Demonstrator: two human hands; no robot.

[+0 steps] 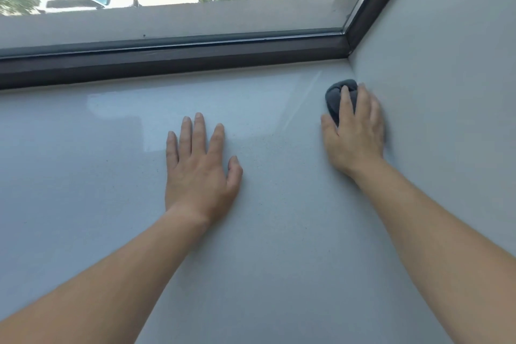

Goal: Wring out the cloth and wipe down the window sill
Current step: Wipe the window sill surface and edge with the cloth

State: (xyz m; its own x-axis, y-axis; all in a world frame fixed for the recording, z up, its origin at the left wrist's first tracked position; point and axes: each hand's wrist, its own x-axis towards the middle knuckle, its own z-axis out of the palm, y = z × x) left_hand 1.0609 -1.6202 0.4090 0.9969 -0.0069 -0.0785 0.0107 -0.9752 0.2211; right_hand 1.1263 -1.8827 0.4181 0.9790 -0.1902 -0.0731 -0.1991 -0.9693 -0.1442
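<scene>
Window sill (265,232) — pale, broad, dusty near centre. Left hand (199,167) — fingers spread flat on it, holding nothing. Right hand (356,131) — curled over the bunched dark cloth (339,95) in the far right corner. Risk: balled cloth likely skips the corner seam, leaving streaks.

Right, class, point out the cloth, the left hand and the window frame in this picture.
cloth (337,91): head view, on its dark bunched far end.
left hand (199,173): head view, on the back of the hand.
window frame (167,60): head view, on its dark bottom rail.
</scene>
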